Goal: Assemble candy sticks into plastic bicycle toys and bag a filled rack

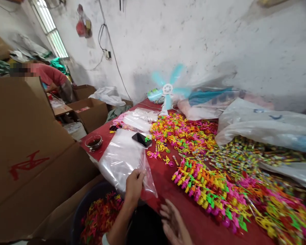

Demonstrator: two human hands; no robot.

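Note:
My left hand [135,183] has its thumb and fingers pinched together on the near edge of a clear plastic bag, at the right side of a stack of clear bags [119,156]. To its right, my right hand [172,217] is held over the table's near edge, fingers spread and holding nothing. A black phone [140,139] lies on the far part of the stack. Right of my hands, colourful plastic toys [206,190] stand in close rows on the red table [165,177]. Behind them spreads a loose heap of small coloured pieces [178,132].
A fan [167,89] stands at the back. A glass cup [94,143] is at the left table edge. Below sits a tub of coloured pieces [99,211], beside a large cardboard box [20,143]. White sacks [265,122] lie right; a person [48,75] bends at far left.

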